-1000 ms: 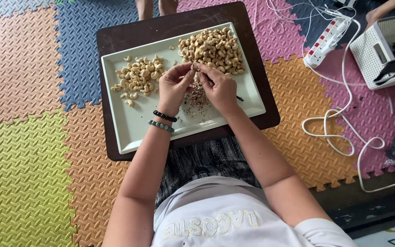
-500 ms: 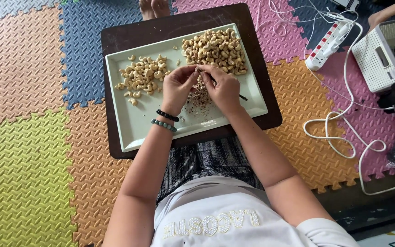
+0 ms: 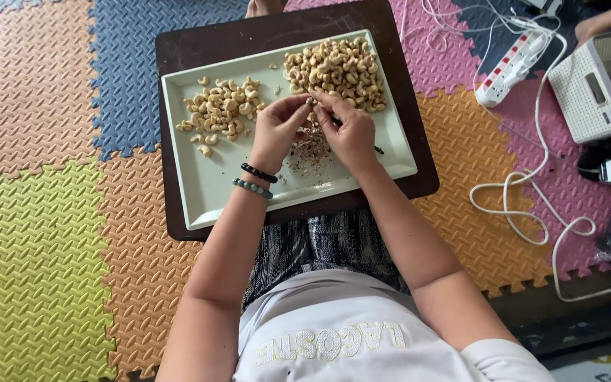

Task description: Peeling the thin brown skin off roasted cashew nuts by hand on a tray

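Over the middle of the pale tray [image 3: 206, 191] on the dark table [image 3: 178, 49], the left hand [image 3: 276, 131] and right hand [image 3: 348, 131] pinch one cashew [image 3: 310, 101] between fingertips, peeling its skin, I judge; next calls for dropping it on the small pile [image 3: 220, 113] toward the left edge. Against the earlier frame, only the view shifts; the hands' pose matches.

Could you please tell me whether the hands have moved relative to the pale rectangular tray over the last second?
No. Both hands stay over the pale rectangular tray, pinching a nut between the two cashew heaps, above the husk scraps.
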